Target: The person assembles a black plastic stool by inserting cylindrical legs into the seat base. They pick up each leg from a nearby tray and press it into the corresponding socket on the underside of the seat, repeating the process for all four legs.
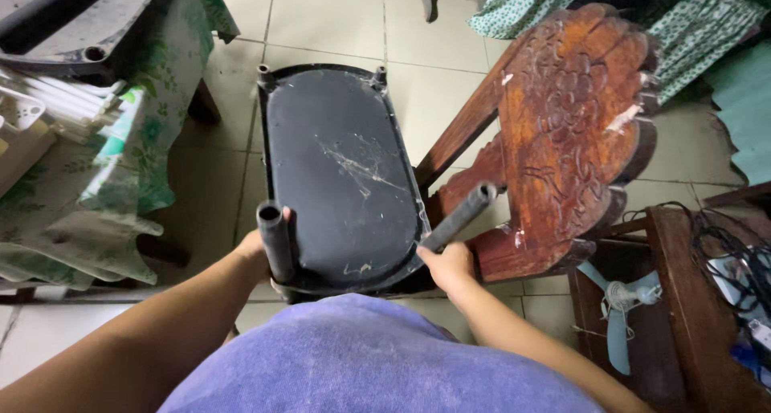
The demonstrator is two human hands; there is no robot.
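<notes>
Head view, looking down past a purple shirt [377, 357]. Both forearms reach fwd from the near edge, elbows bent, converging on a black plastic stool [341, 180] held upside down at scene centre, over the tiled floor [321, 20]; its oval seat underside faces up w/ pale scratch marks. Left hand [261, 248]: wrapped around the near-left leg tube [275, 240], fingers closed on it, thumb side toward the seat. Right hand [448, 266]: closed on the base of the near-right leg tube [459, 216], which slants up and to the right; wrist bent slightly inward. Legs counted: 4 in view, 2 long ones near (gripped), 2 short stubs at the far rim. Hands: 2, both gripping.

Surroundings: 1 carved red-brown wooden chair [570, 132] just right of the stool, its back panel tilted, paint chipped in spots; cannot tell whether it touches the stool. 1 table w/ green floral cloth [136, 164] at left, carrying a 2nd dark plastic item [72, 20] and white plastic pieces [56, 100]. 1 pale-blue small fan [622, 309] lies near right, beside a dark wooden shelf [691, 301] bearing tangled black cables [723, 252]. Green patterned fabric [691, 28] far right.
</notes>
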